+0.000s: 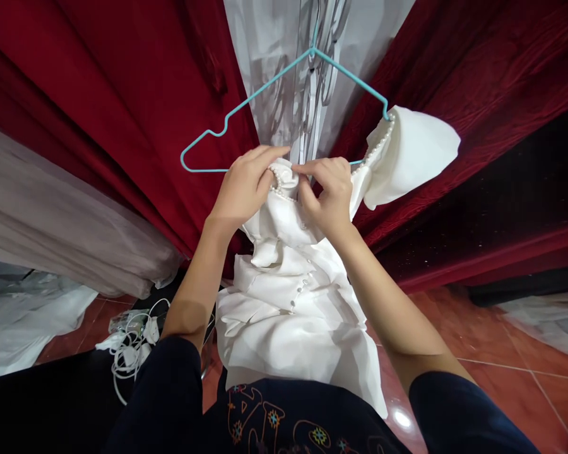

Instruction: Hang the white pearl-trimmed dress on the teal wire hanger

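Observation:
A white dress point(298, 284) with pearl trim along its neckline and small buttons down the front hangs partly on a light blue hanger point(272, 80). One puffed sleeve point(416, 151) sits over the hanger's right end, while the left end is bare. My left hand point(246, 183) grips the dress at the pearl-trimmed neckline, fingers bent over the cloth. Close beside it, my right hand point(329, 192) pinches the neckline's other side, thumb and forefinger near each other. The cloth between the fingertips is partly hidden.
Red curtains point(99, 94) hang on both sides, with white fabric point(265, 38) and metal hooks behind the hanger. Lower left, tangled white cables point(127, 356) lie near a black surface point(52, 403). Pale cloth point(66, 214) hangs at the left. The floor point(515, 384) is red tile.

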The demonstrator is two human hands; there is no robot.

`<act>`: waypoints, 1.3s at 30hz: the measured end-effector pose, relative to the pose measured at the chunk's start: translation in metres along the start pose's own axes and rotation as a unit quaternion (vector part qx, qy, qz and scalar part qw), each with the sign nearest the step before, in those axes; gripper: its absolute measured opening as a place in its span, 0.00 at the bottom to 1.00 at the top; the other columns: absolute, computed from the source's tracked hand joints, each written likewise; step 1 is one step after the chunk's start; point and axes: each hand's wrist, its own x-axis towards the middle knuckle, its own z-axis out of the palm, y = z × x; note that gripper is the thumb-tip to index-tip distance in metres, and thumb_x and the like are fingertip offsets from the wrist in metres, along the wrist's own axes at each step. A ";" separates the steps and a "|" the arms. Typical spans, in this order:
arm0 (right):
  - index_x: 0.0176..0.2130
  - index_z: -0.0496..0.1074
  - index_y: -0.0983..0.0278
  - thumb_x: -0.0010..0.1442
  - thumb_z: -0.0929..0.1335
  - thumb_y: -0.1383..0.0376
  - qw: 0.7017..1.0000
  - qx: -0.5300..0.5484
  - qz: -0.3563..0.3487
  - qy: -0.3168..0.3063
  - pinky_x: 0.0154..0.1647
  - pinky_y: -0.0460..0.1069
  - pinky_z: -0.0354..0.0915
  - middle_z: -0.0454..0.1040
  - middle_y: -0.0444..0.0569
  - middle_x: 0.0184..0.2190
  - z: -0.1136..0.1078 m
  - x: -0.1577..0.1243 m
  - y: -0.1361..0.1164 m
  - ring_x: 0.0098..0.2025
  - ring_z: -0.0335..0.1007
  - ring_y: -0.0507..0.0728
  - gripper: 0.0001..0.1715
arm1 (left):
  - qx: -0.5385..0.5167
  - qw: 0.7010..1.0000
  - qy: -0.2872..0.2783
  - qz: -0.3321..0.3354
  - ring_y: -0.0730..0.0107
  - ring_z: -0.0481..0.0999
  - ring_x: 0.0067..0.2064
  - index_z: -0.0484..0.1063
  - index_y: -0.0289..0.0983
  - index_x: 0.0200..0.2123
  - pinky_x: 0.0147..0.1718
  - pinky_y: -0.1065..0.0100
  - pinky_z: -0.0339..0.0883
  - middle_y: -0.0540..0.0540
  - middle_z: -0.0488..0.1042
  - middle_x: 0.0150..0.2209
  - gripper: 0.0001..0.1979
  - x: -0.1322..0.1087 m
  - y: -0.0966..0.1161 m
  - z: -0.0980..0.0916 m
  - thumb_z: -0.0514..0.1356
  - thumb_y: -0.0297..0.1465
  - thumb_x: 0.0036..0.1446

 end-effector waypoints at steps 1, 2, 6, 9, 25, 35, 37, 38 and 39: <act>0.49 0.79 0.59 0.72 0.65 0.63 1.000 -0.006 -0.002 -0.007 0.55 0.59 0.64 0.82 0.49 0.44 -0.001 -0.001 -0.001 0.46 0.75 0.59 0.13 | 0.012 1.000 -0.004 -0.009 0.55 0.80 0.60 0.80 0.39 0.60 0.63 0.52 0.70 0.44 0.82 0.57 0.28 0.003 -0.005 0.007 0.50 0.17 0.65; 0.51 0.79 0.59 0.71 0.65 0.63 1.000 -0.009 -0.009 -0.015 0.57 0.60 0.65 0.82 0.49 0.45 -0.002 -0.002 0.000 0.47 0.76 0.59 0.14 | 0.025 1.000 -0.009 -0.016 0.54 0.81 0.57 0.81 0.38 0.58 0.61 0.53 0.70 0.44 0.84 0.54 0.27 0.004 -0.010 0.013 0.51 0.16 0.64; 0.56 0.76 0.56 0.70 0.64 0.64 0.999 -0.024 -0.028 0.010 0.70 0.67 0.63 0.80 0.50 0.52 -0.012 -0.006 0.022 0.58 0.75 0.62 0.18 | 0.081 0.996 0.003 -0.021 0.53 0.79 0.55 0.79 0.39 0.62 0.58 0.54 0.67 0.43 0.83 0.55 0.28 -0.001 -0.016 0.026 0.50 0.17 0.67; 0.64 0.69 0.56 0.68 0.66 0.60 0.991 -0.101 0.026 0.082 0.71 0.73 0.61 0.73 0.57 0.63 -0.029 -0.005 0.046 0.67 0.68 0.69 0.27 | 0.102 0.995 -0.003 -0.021 0.53 0.78 0.54 0.77 0.39 0.66 0.58 0.53 0.66 0.43 0.82 0.55 0.29 -0.004 -0.014 0.024 0.50 0.18 0.70; 0.54 0.77 0.64 0.48 0.67 0.79 0.990 -0.094 0.104 0.029 0.63 0.59 0.65 0.79 0.59 0.53 -0.078 0.049 0.092 0.57 0.74 0.63 0.35 | 0.087 0.996 -0.019 -0.020 0.54 0.78 0.51 0.78 0.41 0.65 0.57 0.52 0.67 0.43 0.83 0.52 0.31 -0.003 -0.021 0.016 0.50 0.16 0.68; 0.36 0.73 0.63 0.46 0.73 0.78 0.972 -0.174 0.128 0.098 0.42 0.52 0.64 0.79 0.53 0.40 -0.097 0.063 0.098 0.40 0.72 0.55 0.17 | 0.074 0.996 -0.039 -0.030 0.54 0.77 0.52 0.77 0.40 0.67 0.57 0.53 0.66 0.43 0.82 0.53 0.31 -0.003 -0.013 0.013 0.49 0.16 0.69; 0.32 0.75 0.64 0.49 0.73 0.76 0.969 -0.166 0.146 0.106 0.35 0.52 0.58 0.76 0.48 0.30 -0.100 0.063 0.097 0.31 0.66 0.51 0.10 | 0.073 0.996 -0.041 -0.025 0.54 0.77 0.53 0.77 0.40 0.68 0.56 0.53 0.66 0.43 0.82 0.53 0.32 -0.002 -0.013 0.014 0.48 0.16 0.69; 0.31 0.76 0.65 0.51 0.73 0.76 0.970 -0.155 0.155 0.109 0.33 0.51 0.56 0.73 0.46 0.26 -0.102 0.063 0.096 0.28 0.63 0.49 0.08 | 0.072 0.996 -0.040 -0.024 0.54 0.78 0.53 0.77 0.39 0.68 0.56 0.53 0.66 0.43 0.82 0.53 0.32 -0.002 -0.014 0.015 0.48 0.16 0.69; 0.30 0.77 0.66 0.53 0.73 0.76 0.969 -0.146 0.165 0.112 0.31 0.51 0.54 0.70 0.44 0.23 -0.103 0.064 0.096 0.26 0.61 0.48 0.06 | 0.069 0.997 -0.038 -0.024 0.54 0.78 0.52 0.77 0.39 0.67 0.56 0.53 0.67 0.43 0.82 0.52 0.32 -0.001 -0.015 0.015 0.48 0.16 0.68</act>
